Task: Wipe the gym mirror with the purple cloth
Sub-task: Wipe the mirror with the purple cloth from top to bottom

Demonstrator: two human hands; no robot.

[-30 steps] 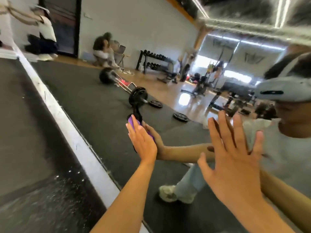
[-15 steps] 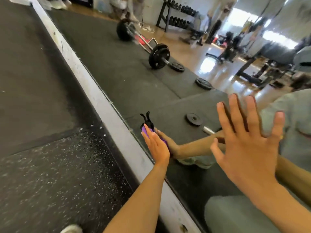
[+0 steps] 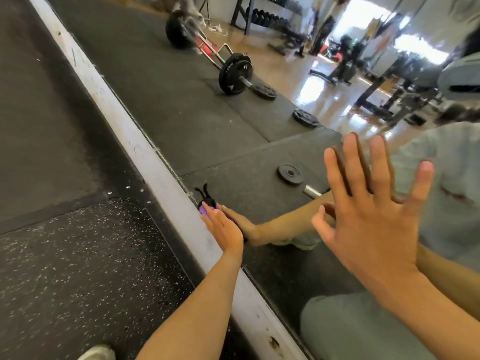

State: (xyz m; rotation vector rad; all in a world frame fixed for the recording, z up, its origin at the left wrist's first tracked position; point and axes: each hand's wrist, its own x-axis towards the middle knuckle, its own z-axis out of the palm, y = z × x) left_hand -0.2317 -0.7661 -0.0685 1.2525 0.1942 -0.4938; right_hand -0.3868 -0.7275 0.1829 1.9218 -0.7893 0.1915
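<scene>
The gym mirror (image 3: 197, 118) fills the right side of the head view, above a white base strip. My left hand (image 3: 224, 229) presses the purple cloth (image 3: 203, 209) flat against the glass at the mirror's bottom edge. Only a sliver of purple shows past my fingertips, with black straps sticking up above it. My right hand (image 3: 368, 214) is raised with its fingers spread wide, palm facing the glass, and it holds nothing. Both hands are mirrored in the glass.
A white baseboard (image 3: 145, 162) runs diagonally under the mirror, chipped near the bottom. Speckled black rubber floor (image 3: 78, 268) lies to the left, and my shoe (image 3: 97, 353) shows at the lower edge. Reflected in the glass are a loaded bar, loose weight plates and racks.
My left hand has slid the cloth down the glass to the mirror's bottom edge. My view has tilted downward. The right hand stays raised and spread.
</scene>
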